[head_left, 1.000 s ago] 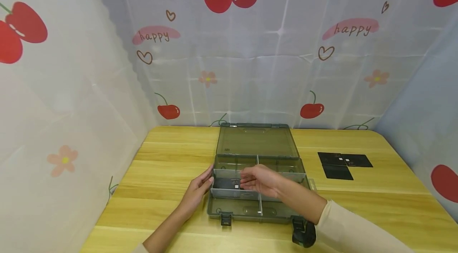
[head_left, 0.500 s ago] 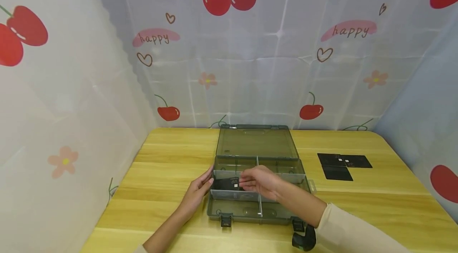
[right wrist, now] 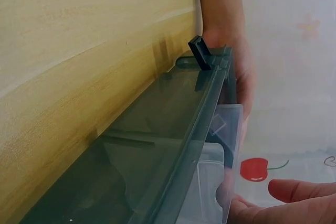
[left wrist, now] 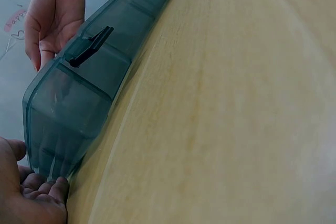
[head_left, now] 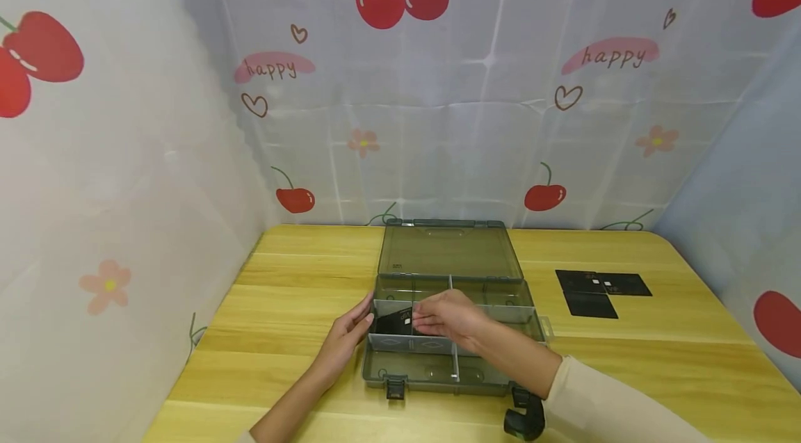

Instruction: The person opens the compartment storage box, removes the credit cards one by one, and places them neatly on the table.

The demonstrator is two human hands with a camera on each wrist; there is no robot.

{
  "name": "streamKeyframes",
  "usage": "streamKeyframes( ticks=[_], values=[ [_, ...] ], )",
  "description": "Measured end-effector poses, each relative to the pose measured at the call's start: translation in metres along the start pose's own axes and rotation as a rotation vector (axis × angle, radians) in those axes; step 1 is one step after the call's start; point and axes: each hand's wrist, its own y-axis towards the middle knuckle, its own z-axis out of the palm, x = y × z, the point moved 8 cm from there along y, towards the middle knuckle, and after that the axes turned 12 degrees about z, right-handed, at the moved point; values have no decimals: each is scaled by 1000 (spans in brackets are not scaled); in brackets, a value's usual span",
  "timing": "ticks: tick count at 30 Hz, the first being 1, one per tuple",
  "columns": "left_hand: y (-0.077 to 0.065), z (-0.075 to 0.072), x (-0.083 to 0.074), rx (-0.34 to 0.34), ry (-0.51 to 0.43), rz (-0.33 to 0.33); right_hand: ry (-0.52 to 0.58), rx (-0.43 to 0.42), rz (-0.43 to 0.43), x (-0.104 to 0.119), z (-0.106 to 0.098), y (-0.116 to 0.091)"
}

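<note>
A translucent grey-green compartment box (head_left: 409,365) sits on the wooden table with its lid (head_left: 449,248) laid back. My left hand (head_left: 344,335) holds the box's left side; the left wrist view shows its fingers (left wrist: 44,187) at the box's end. My right hand (head_left: 453,318) reaches into the middle row. Its fingertips are at the right edge of a black VIP card (head_left: 394,322), which slants in the left compartment beside a clear divider. In the right wrist view, the thumb (right wrist: 294,190) rises above the box wall, and the pinch itself is hidden.
Three black cards (head_left: 591,304) lie together at the table's right. Two dark latches (head_left: 395,387) hang at the box's front. A black curved object (head_left: 526,421) is by my right sleeve. Printed cloth (head_left: 450,116) encloses the table's back and sides.
My right hand has moved slightly left. The black card has gone from nearly level to slanted, with its left part lower in the compartment. My left hand has stayed put.
</note>
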Motion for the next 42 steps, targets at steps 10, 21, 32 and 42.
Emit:
streamKeyframes(
  ticks=[10, 21, 32, 42],
  values=[
    [1, 1, 3, 21, 1, 6, -26, -2, -28, 3, 6, 7],
    [0, -1, 4, -13, -28, -12, -31, 7, -31, 3, 9, 18],
    [1, 0, 2, 5, -16, -3, -56, -27, -27, 3, 10, 27],
    [1, 0, 2, 0, -34, -3, -88, -22, -34, 4, 12, 24]
  ],
)
